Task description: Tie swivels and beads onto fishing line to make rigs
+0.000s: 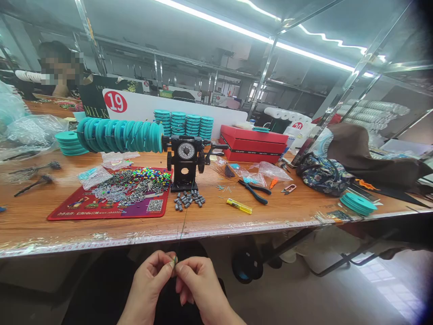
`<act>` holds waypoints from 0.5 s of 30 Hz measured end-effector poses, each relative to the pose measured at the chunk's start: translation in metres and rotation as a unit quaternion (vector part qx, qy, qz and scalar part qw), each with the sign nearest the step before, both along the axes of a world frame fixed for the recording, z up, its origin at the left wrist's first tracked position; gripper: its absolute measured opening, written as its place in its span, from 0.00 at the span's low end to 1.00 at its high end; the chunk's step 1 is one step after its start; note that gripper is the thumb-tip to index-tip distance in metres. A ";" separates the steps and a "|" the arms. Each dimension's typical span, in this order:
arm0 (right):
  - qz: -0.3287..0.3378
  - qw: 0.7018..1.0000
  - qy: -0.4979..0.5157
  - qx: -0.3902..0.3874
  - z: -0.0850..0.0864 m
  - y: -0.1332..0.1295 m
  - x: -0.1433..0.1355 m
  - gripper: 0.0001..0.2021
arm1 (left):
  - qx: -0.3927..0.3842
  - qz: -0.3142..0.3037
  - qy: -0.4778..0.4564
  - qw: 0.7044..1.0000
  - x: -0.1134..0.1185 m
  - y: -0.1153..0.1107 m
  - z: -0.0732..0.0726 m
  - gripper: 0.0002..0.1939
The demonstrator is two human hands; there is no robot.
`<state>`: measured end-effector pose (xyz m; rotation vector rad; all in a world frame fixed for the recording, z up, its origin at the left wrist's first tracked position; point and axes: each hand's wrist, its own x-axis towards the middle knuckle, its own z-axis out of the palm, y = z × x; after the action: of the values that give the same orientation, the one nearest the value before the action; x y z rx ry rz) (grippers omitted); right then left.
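My left hand (151, 276) and my right hand (198, 279) meet below the table's front edge, thumbs and fingertips pinched together. Between them both hold a thin green line (183, 224), which runs up over the edge toward a black hand-crank winder (184, 158) with a round dial. A loose end seems to stick up beside it; any small part at the fingertips is hidden. Turquoise foam spools (123, 135) sit in a row on the winder's shaft. Several grey cylindrical weights (187, 198) lie in front of its base.
A red mat (77, 205) at left carries loose beads and small metal parts. Right of the winder lie a yellow cutter (239, 206), pliers (259, 194), small snips (289, 189) and a red box (252, 146). More turquoise spools (358, 203) lie far right. Another person (61, 67) sits behind at left.
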<state>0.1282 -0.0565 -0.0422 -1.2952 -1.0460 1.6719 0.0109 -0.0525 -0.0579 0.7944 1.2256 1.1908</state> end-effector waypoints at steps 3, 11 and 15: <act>0.002 0.999 0.031 -0.014 0.000 0.001 0.000 0.13 | 0.004 -0.005 0.004 1.000 0.000 0.000 0.001 0.12; 0.005 1.000 -0.002 -0.028 0.006 0.004 0.002 0.15 | 0.009 -0.005 0.026 1.000 0.000 0.001 0.007 0.11; -0.001 1.000 0.012 -0.028 0.003 0.004 0.002 0.12 | 0.008 -0.006 0.030 0.999 0.000 0.002 0.010 0.11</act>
<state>0.1297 -0.0524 -0.0390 -1.3071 -0.9899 1.7230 0.0114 -0.0502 -0.0483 0.8541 1.2600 1.1745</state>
